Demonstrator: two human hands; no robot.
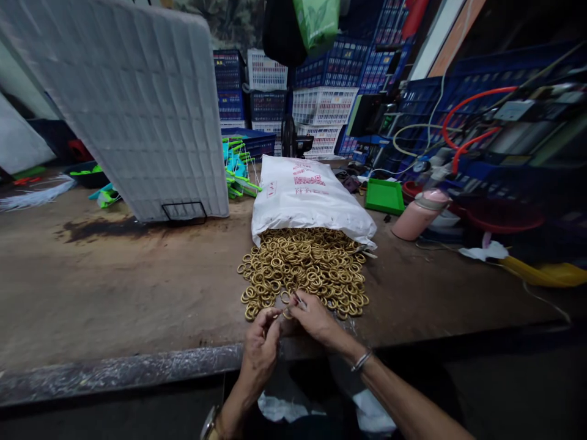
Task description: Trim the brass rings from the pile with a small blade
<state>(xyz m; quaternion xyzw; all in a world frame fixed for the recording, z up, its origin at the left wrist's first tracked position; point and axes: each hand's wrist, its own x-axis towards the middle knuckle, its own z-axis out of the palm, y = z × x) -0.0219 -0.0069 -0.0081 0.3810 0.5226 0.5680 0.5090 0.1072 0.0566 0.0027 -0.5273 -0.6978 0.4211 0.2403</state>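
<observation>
The rings point(305, 269) are seen to be brass-coloured metal with a dull sheen, and the sack point(307, 198) is made of white woven plastic, faintly glossy and creased. The bench point(114, 287) is shown as matt, rough and stained, with its front edge point(119, 370) scuffed and shinier. The tray point(384, 197) and crates point(323, 104) are formed of smooth moulded plastic.

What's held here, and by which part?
One brass ring, pinched by its rim in the right hand at the near edge of the ring pile; the left hand meets it, grip unclear.
</observation>
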